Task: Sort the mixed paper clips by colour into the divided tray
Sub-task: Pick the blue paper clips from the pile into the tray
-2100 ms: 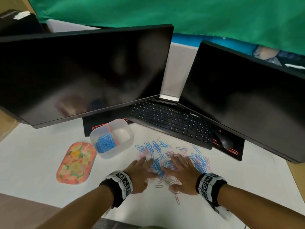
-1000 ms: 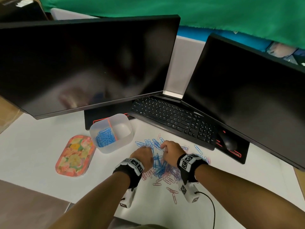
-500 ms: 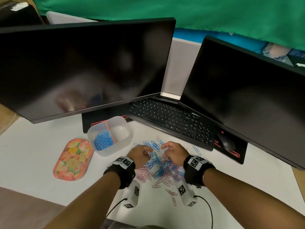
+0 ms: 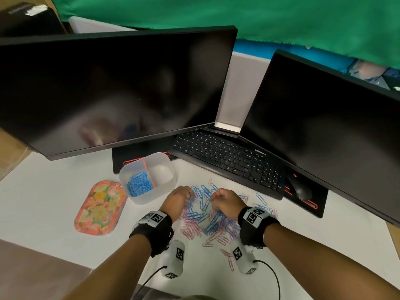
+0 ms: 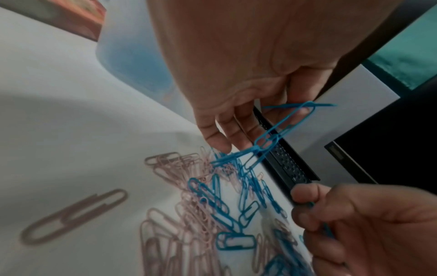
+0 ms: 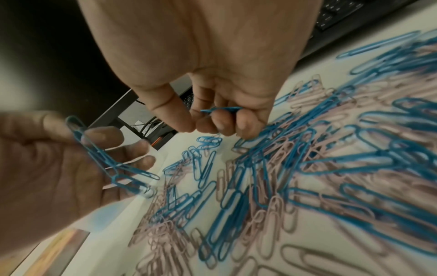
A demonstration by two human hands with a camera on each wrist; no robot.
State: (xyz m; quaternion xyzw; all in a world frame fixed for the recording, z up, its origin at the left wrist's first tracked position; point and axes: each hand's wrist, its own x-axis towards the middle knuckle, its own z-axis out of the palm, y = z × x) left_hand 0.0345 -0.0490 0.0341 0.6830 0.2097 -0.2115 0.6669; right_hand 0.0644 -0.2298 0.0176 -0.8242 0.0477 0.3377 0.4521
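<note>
A mixed pile of blue and pink paper clips [image 4: 207, 219] lies on the white desk in front of the keyboard. The clear divided tray [image 4: 166, 187] stands to its left, with blue clips [image 4: 138, 184] in its left compartment and nothing visible in the right one. My left hand [image 4: 186, 194] is over the pile's far left side. Its fingers hold a few tangled blue clips [image 5: 283, 128], which also show in the right wrist view [image 6: 101, 155]. My right hand [image 4: 218, 197] is just to the right of it, fingers curled and pinching a blue clip [image 6: 220, 109].
A floral pink lid [image 4: 100, 207] lies left of the tray. A black keyboard [image 4: 227, 156] and mouse [image 4: 300, 189] lie just behind the pile, under two dark monitors [image 4: 116, 87]. Cables trail from both wrist cameras toward the desk's near edge.
Both hands lay flat on the pile two seconds ago. They have since curled, moved to its far side and picked up blue clips.
</note>
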